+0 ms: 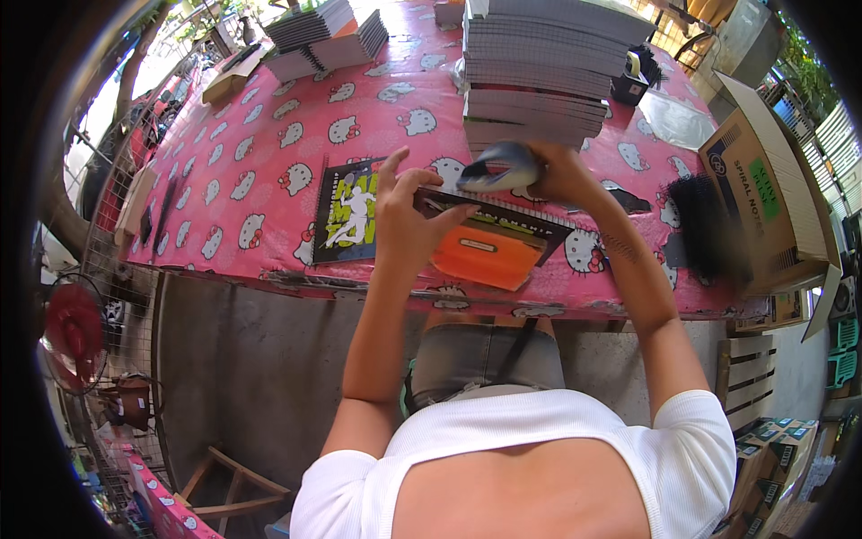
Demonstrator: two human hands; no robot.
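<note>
Near the table's front edge, my left hand pinches the left end of a dark-covered notebook, with a row of binding loops along its upper edge. My right hand is closed on a grey and dark hand tool with looped handles, blurred by motion and looking like pliers. The tool is over the bound edge; whether it touches the loops I cannot tell. An orange flat piece with a small label lies on the notebook's near side. Left of my left hand lies another notebook with a white figure on its cover.
A tall stack of notebooks stands at the back, smaller stacks at the back left. Black spiral coils lie beside an open cardboard box on the right. A small black holder stands by the tall stack. Pink patterned covering drapes the table.
</note>
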